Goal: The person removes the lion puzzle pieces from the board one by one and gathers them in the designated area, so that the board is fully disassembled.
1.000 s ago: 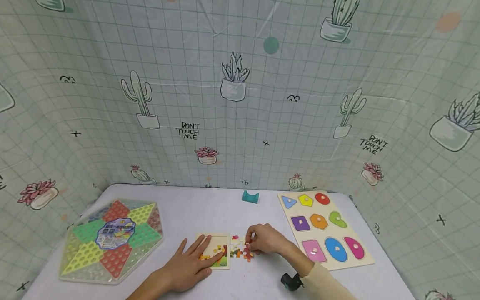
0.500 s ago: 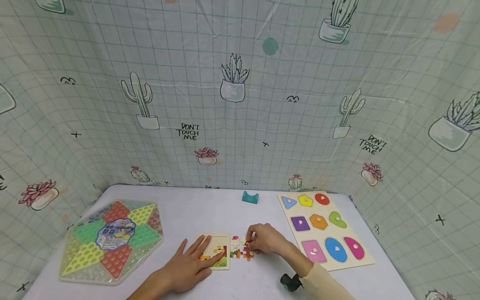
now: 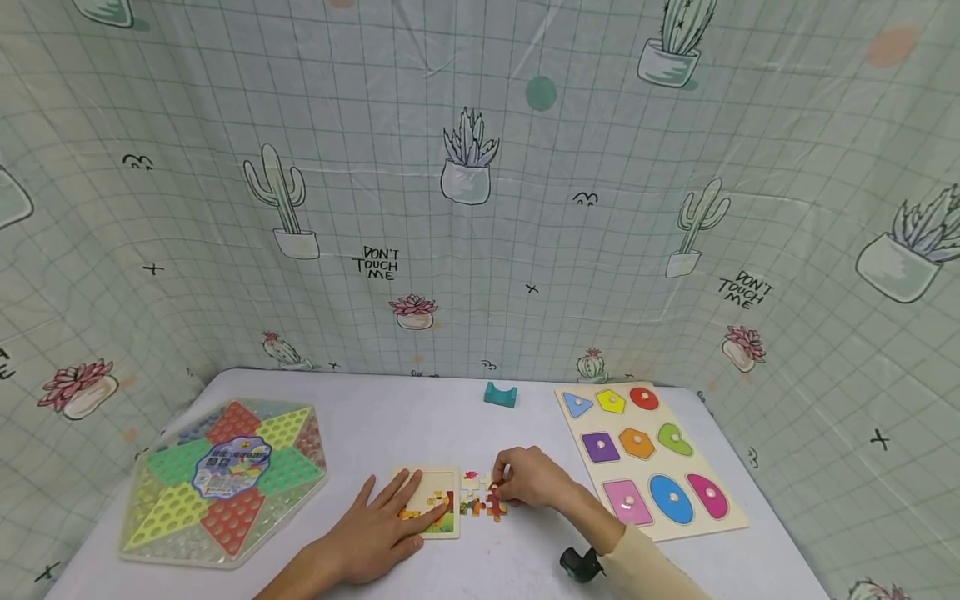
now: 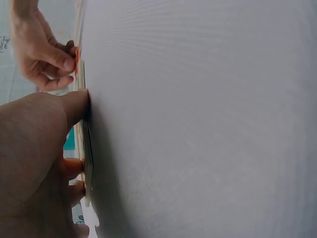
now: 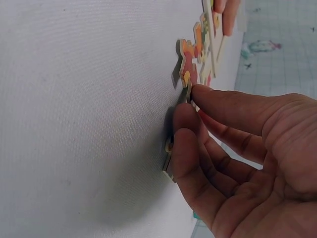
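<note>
My left hand (image 3: 377, 529) lies with spread fingers over the left part of a small wooden puzzle tray (image 3: 458, 479). Some picture pieces fill the tray's lower part, partly hidden by the fingers. Right beside the tray, several joined jigsaw pieces (image 3: 472, 503) lie on the table. At their right end my right hand (image 3: 534, 479) pinches a jigsaw piece (image 5: 189, 92) between thumb and fingertips, right against a red-brown piece (image 5: 188, 64). Those fingers cover most of the pinched piece. Another piece edge (image 5: 168, 166) shows below the curled fingers in the right wrist view.
A hexagonal Chinese checkers board (image 3: 232, 483) lies at the left. On the right is a wooden shape board (image 3: 652, 462) with knobbed pieces. A teal curved block (image 3: 501, 395) stands at the back, and a black object (image 3: 581, 565) sits by the right sleeve.
</note>
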A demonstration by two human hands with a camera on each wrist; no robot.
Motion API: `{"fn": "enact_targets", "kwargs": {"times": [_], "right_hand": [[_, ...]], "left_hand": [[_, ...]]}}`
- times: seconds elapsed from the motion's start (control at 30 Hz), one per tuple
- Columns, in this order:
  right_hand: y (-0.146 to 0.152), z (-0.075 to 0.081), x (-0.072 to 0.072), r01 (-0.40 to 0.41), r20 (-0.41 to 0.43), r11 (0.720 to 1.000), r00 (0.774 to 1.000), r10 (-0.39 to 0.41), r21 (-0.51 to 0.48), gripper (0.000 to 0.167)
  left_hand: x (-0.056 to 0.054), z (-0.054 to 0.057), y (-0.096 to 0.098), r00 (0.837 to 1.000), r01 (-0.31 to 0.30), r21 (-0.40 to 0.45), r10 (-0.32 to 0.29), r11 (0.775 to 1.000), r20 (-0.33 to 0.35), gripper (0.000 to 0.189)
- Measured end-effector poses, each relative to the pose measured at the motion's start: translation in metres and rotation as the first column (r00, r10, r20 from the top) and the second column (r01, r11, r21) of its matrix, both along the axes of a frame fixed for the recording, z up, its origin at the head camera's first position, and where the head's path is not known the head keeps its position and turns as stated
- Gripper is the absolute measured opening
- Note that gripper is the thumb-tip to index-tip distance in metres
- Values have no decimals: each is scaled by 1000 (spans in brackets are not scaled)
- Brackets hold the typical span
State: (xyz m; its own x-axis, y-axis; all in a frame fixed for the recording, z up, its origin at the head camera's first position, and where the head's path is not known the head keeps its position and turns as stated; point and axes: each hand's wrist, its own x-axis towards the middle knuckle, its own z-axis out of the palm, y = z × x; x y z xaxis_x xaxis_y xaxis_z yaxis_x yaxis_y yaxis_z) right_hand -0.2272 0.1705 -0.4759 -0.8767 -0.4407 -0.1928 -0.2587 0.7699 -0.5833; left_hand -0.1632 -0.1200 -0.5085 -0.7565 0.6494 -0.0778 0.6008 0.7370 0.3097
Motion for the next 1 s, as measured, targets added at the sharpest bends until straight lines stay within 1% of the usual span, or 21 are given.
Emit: {"fn": "enact_targets", "kwargs": {"times": [0.1, 0.17, 0.3, 0.43, 0.77, 1.0], "right_hand": [[0, -1, -1, 4, -4, 1000, 1000, -4, 6, 12], [-1, -2, -1, 8, -6, 1000, 1000, -8, 10, 12], [-1, -3, 0, 12, -14, 1000, 1000, -12, 15, 12], [-1, -4, 0, 15, -17, 1000, 1000, -14, 18, 13], [-1, -2, 2, -16, -19, 1000, 1000, 16, 5, 10], [-2, -2, 3, -21, -24, 1000, 999, 21, 5, 11]], "left_hand": [[0, -2, 0, 1000, -3, 16, 3, 1000, -9, 48], [0, -1, 1, 1000, -5, 19, 5, 1000, -6, 47], [1, 4, 2, 1000, -12, 14, 12, 1000, 16, 47], [4, 9, 4, 1000, -21, -13, 22, 1000, 12, 47], [5, 9, 4, 1000, -24, -35, 23, 999, -20, 47], [3, 8, 4, 999, -6, -36, 4, 999, -45, 47]]}}
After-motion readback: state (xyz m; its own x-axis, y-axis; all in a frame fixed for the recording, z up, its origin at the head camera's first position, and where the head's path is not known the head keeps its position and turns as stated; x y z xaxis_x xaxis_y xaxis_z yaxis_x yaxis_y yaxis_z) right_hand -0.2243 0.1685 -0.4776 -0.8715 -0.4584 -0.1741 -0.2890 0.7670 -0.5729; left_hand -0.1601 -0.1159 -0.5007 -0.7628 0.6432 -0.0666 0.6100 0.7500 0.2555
